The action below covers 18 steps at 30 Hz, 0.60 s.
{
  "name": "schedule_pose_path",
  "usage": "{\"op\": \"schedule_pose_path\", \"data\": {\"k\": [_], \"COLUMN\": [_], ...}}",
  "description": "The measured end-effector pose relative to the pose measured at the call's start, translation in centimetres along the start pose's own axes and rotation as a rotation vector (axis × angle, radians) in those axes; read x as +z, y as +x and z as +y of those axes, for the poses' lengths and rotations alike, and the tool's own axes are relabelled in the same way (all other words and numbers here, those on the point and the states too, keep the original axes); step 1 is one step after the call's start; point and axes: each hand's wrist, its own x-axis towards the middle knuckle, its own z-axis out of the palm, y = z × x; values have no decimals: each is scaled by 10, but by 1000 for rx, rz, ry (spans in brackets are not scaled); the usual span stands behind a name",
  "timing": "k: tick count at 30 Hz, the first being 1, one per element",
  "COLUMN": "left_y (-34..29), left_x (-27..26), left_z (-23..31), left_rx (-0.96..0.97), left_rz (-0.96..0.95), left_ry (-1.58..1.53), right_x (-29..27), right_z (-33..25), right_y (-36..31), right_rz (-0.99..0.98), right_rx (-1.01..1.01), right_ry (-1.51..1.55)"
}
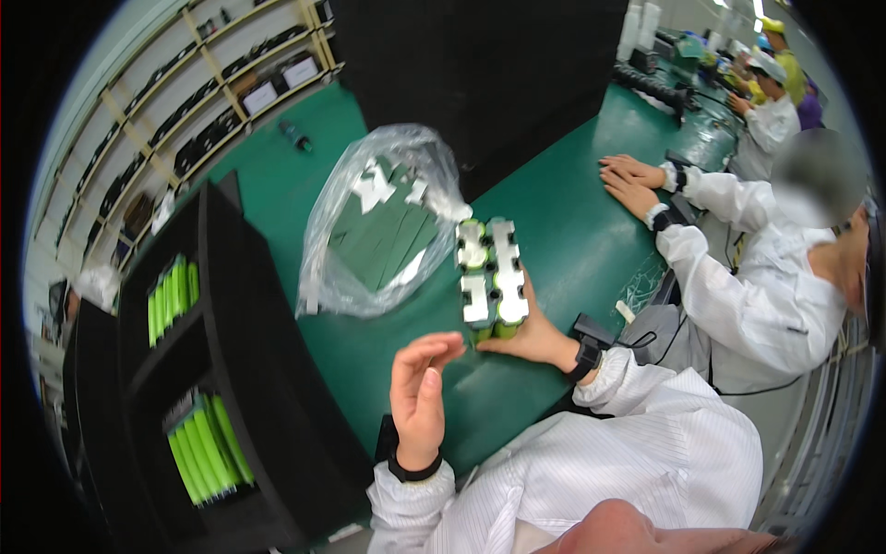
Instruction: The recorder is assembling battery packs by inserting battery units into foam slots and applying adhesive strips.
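Note:
My right hand (537, 334) grips a battery pack (492, 272) over the green table. The pack has green cylindrical cells, with pale plates and black notches on the face turned up. Left of its lower end, my left hand (420, 388) is raised and open, fingers slightly bent and thumb apart; it holds nothing and does not touch the pack. Just beyond the pack lies a clear plastic bag (318, 268), with flat dark green pieces (374, 245) and white scraps (372, 187) showing in it. The right fingers behind the pack are partly hidden.
A black rack (235, 323) at the left holds green battery cells (208, 448) in compartments. A large black panel (480, 74) stands at the back. To my right, a co-worker's hands (632, 185) rest on the table (563, 208). A small dark tool (295, 138) lies far left.

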Motion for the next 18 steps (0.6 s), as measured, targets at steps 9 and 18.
{"op": "schedule_pose_path", "data": {"k": [9,18], "left_y": [-22,-31], "left_x": [35,28], "left_z": [132,156], "left_rx": [419,625], "left_rz": [-166,-430], "left_ry": [-780,-1018], "right_x": [-8,-12], "right_z": [9,-10], "right_y": [1,2], "right_rz": [-125,-113], "right_rx": [214,159], "right_ry": [150,68]}}
